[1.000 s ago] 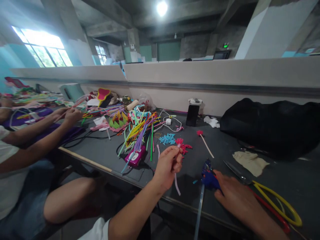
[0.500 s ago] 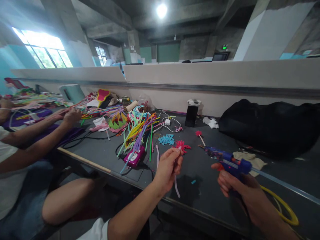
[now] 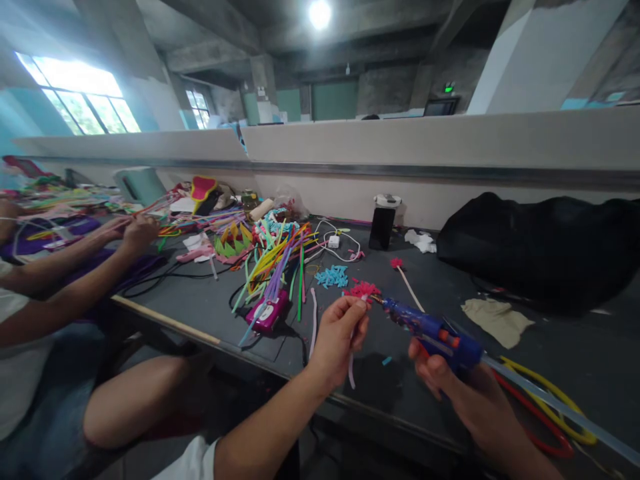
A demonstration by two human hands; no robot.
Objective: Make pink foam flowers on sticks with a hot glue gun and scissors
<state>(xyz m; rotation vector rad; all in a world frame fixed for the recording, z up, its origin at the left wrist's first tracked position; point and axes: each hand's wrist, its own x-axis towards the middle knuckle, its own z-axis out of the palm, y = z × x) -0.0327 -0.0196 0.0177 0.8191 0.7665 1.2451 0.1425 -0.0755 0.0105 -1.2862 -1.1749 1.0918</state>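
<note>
My left hand (image 3: 337, 337) is closed in a pinch on a pale pink pipe cleaner (image 3: 351, 375), whose tail hangs below the fingers. My right hand (image 3: 457, 390) grips a blue hot glue gun (image 3: 425, 328), with a long clear glue stick (image 3: 545, 397) out of its back. The gun's nozzle points at the top of the pipe cleaner by my left fingertips; whether they touch I cannot tell. Just behind lies a pile of short pink-red pieces (image 3: 361, 289). A pale stem with a pink-red tip (image 3: 397, 263) rests on the table beyond the gun.
Short blue pieces (image 3: 331, 277) and a bundle of coloured pipe cleaners (image 3: 280, 267) lie left, by a purple box (image 3: 269, 313). A phone (image 3: 381, 228) stands at the back. A tan cloth (image 3: 497, 320) and black bag (image 3: 540, 257) lie right. A co-worker's hands (image 3: 137, 230) are at left.
My right hand has brought the glue gun left, so its nozzle is now at my left fingertips. A red loop beside the yellow one has come into view. My left hand has barely moved.
</note>
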